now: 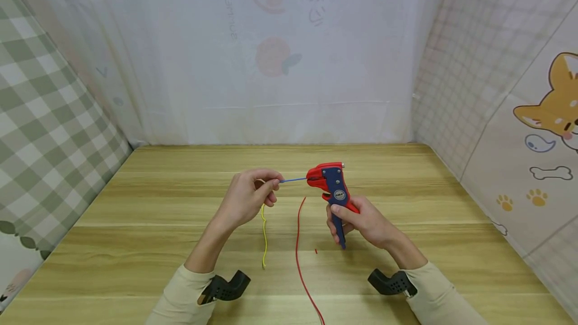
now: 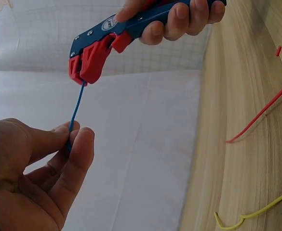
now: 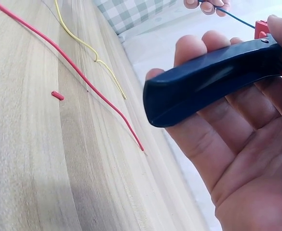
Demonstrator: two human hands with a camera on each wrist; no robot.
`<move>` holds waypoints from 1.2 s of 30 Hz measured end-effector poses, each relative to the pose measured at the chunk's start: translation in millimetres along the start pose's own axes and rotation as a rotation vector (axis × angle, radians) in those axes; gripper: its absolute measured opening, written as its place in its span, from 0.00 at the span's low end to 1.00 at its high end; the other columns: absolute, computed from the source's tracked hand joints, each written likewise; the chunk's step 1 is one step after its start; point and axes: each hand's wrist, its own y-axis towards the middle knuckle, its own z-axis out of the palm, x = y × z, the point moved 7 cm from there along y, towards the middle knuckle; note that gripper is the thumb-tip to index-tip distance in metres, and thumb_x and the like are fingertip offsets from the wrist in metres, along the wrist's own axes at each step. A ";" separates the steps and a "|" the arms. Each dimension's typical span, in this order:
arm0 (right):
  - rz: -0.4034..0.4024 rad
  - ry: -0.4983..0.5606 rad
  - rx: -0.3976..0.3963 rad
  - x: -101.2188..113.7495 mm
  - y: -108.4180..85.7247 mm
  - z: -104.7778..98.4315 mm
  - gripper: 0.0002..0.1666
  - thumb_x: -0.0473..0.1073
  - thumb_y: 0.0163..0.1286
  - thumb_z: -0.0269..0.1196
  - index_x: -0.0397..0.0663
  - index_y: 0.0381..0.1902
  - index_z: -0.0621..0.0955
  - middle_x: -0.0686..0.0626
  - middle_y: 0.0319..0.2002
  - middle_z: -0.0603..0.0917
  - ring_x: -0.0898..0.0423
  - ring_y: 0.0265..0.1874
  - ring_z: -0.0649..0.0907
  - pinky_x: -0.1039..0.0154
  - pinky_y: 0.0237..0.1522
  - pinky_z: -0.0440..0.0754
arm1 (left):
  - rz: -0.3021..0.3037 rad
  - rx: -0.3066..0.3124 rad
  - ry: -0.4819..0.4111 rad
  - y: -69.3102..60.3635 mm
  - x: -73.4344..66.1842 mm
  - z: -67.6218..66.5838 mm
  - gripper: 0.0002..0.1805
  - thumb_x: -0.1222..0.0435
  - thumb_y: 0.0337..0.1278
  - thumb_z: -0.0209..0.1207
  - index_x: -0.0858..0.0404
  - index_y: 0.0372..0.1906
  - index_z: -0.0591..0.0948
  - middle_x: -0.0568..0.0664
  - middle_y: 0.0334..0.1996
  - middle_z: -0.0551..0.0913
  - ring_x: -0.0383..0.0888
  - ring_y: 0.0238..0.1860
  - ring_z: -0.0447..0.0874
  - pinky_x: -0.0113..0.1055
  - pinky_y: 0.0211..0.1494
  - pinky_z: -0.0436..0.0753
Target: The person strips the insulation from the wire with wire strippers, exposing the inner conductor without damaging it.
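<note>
Though thin, a straight blue wire [image 1: 294, 180] from left hand [image 1: 248, 195] to pistol-shaped stripper [image 1: 335, 182]

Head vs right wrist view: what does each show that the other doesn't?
Head only: the dog print on the side wall, the sleeves and the black wrist devices.
Right wrist only: the palm of the right hand and the hollow inner side of the navy handle.
Both: the wire stripper, blue wire, left hand, red wire, yellow wire and short red piece.
</note>
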 end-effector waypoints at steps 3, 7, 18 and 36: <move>-0.003 0.010 0.001 -0.1 -0.2 -0.2 0.16 0.40 0.88 0.47 0.33 0.44 0.75 0.52 0.30 0.85 0.57 0.27 0.88 0.55 0.35 0.92 | 0.001 0.000 -0.004 0.1 0.3 0.3 0.09 0.73 0.75 0.58 0.68 0.48 0.88 0.55 0.33 0.87 0.40 0.24 0.86 0.40 0.35 0.91; -0.011 0.025 0.004 -0.3 -0.5 -0.4 0.18 0.40 0.87 0.47 0.27 0.45 0.73 0.52 0.31 0.85 0.56 0.27 0.88 0.54 0.36 0.92 | -0.002 -0.001 -0.005 0.0 -0.2 0.4 0.09 0.73 0.75 0.58 0.69 0.48 0.88 0.55 0.33 0.87 0.40 0.24 0.86 0.40 0.35 0.91; -0.009 0.032 0.017 0.2 -0.2 0.9 0.18 0.40 0.88 0.46 0.29 0.44 0.74 0.51 0.31 0.85 0.57 0.27 0.88 0.56 0.36 0.92 | 0.003 -0.001 0.007 -0.5 0.9 0.5 0.09 0.73 0.75 0.58 0.68 0.48 0.88 0.55 0.33 0.87 0.40 0.24 0.86 0.41 0.35 0.91; -0.074 -0.019 -0.018 3.1 0.4 3.2 0.19 0.38 0.86 0.48 0.26 0.37 0.73 0.50 0.25 0.82 0.56 0.19 0.83 0.57 0.25 0.88 | -0.039 0.014 0.014 -0.4 2.3 0.7 0.08 0.71 0.75 0.60 0.66 0.47 0.89 0.54 0.33 0.87 0.40 0.25 0.86 0.32 0.34 0.88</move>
